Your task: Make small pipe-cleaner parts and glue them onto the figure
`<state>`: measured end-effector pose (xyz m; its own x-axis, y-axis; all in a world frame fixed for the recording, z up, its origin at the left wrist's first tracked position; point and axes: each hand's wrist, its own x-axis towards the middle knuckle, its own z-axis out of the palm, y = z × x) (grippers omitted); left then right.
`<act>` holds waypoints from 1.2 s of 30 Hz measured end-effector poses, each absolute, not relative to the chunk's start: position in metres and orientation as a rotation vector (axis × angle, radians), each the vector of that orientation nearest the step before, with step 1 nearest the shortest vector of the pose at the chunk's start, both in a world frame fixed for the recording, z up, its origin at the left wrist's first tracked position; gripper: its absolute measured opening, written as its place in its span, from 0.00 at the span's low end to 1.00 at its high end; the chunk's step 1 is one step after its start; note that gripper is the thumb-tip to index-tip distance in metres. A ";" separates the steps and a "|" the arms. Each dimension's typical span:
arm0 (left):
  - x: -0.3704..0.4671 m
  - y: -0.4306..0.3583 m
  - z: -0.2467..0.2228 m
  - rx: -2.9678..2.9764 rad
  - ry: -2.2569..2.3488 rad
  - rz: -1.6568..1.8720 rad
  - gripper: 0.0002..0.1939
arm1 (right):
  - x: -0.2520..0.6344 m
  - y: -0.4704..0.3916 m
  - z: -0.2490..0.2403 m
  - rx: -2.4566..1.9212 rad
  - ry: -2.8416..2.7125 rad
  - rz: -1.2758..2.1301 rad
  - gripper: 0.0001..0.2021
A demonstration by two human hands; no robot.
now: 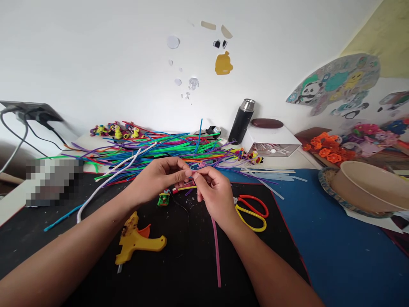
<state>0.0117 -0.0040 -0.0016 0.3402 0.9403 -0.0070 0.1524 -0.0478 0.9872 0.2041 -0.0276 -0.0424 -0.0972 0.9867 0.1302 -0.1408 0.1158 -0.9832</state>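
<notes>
Fingertip to fingertip over one slim pink stem

Right in the middle, both hands meet above the black mat, and it's all in the tips! The left hand pinches, thumb against forefinger, on what looks like a sliver of pink; the right hand matches it, thumb and forefinger closed at the same spot, its other fingers curled under. The pink fuzzy stem drops out below the right palm, its loose tail stretching down over the mat between the yellow glue gun and the red-and-yellow scissors. How much of it is tucked behind the fingers, I cannot tell.

What a feather of a thing, by the look of it! Next to no weight, soft pile outside, probably a bendy wire core that keeps any kink it's given. Slipping shouldn't be the trouble, with that nap to grip; a crushed pile or a stray bend is the likelier risk, and a cut end could prick. Best hold, I'd say: a light pinch close to the bend, one hand steadying, the other shaping, with that long tail left free to swing
</notes>
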 end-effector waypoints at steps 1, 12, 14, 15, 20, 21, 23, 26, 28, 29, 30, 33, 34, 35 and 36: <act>0.012 -0.004 -0.002 1.488 1.051 0.882 0.22 | 0.204 -0.028 -0.043 -0.968 -1.244 1.255 0.14; 0.018 -0.008 -0.003 1.506 1.082 0.978 0.18 | 0.204 -0.029 -0.044 -0.953 -1.315 1.280 0.15; 0.019 -0.008 -0.004 1.474 1.063 1.004 0.18 | 0.204 -0.029 -0.043 -0.952 -1.312 1.299 0.17; 0.020 -0.008 -0.005 1.455 1.051 1.018 0.18 | 0.204 -0.029 -0.043 -0.950 -1.308 1.305 0.17; 0.023 -0.007 -0.014 1.348 1.000 1.085 0.19 | 0.203 -0.029 -0.043 -0.945 -1.293 1.310 0.17; 0.024 -0.007 -0.015 1.345 0.999 1.088 0.19 | 0.203 -0.029 -0.043 -0.943 -1.293 1.307 0.17; 0.025 -0.006 -0.017 1.357 1.008 1.083 0.20 | 0.203 -0.029 -0.043 -0.940 -1.291 1.295 0.16; 0.025 -0.006 -0.015 1.389 1.035 1.066 0.22 | 0.203 -0.029 -0.043 -0.949 -1.286 1.286 0.15; 0.025 -0.006 -0.012 1.403 1.042 1.054 0.22 | 0.202 -0.029 -0.044 -0.956 -1.284 1.283 0.15; 0.025 -0.006 -0.011 1.406 1.042 1.047 0.23 | 0.202 -0.030 -0.044 -0.959 -1.284 1.281 0.16; 0.025 -0.007 -0.010 1.407 1.041 1.037 0.23 | 0.202 -0.030 -0.044 -0.959 -1.284 1.278 0.16; 0.023 -0.007 -0.007 1.405 1.046 1.007 0.23 | 0.202 -0.031 -0.044 -0.958 -1.284 1.279 0.16; 0.023 -0.008 -0.007 1.401 1.048 1.002 0.22 | 0.202 -0.031 -0.044 -0.956 -1.281 1.283 0.16; 0.022 -0.007 -0.007 1.394 1.047 1.002 0.22 | 0.202 -0.031 -0.043 -0.952 -1.276 1.290 0.16; 0.021 -0.007 -0.007 1.385 1.043 1.006 0.22 | 0.202 -0.030 -0.043 -0.949 -1.273 1.300 0.16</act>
